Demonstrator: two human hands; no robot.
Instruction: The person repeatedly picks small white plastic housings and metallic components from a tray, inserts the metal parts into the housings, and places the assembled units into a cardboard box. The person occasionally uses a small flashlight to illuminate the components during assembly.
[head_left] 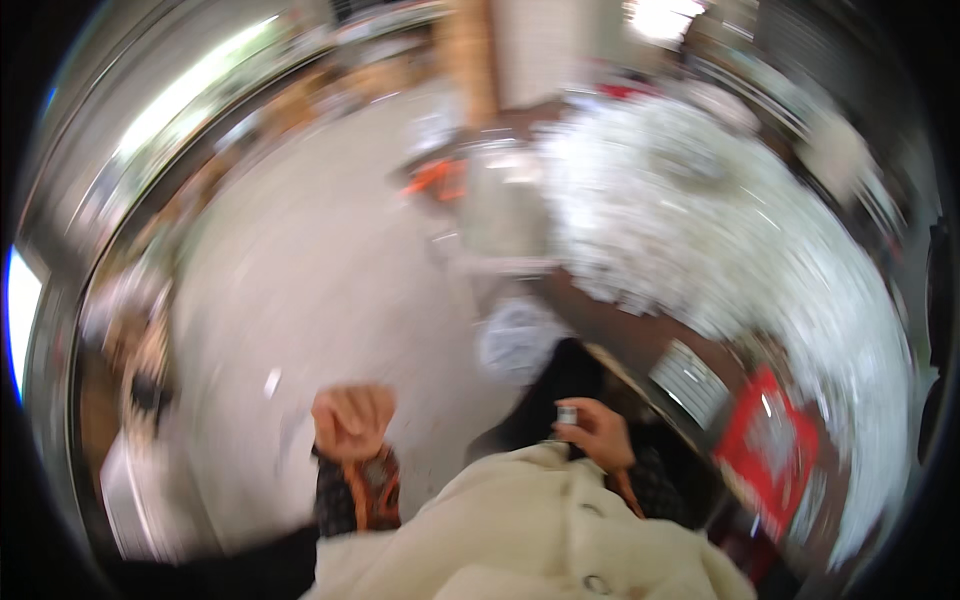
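My left hand is raised over the floor at the lower middle, its fingers curled into a loose fist. Nothing shows sticking out of it, though motion smears the picture. Near the front of my cream-coloured garment, my right hand pinches a small pale piece with a dark edge between thumb and fingers. The piece is too small and blurred to name. To the right of this hand is the edge of a brown table, where a large heap of white, shiny small pieces is spread.
A red-and-white package and a pale flat ridged thing lie on the table's near side. A whitish bag-like bundle sits beside the table, with an orange thing farther off. A small white scrap lies on the grey floor.
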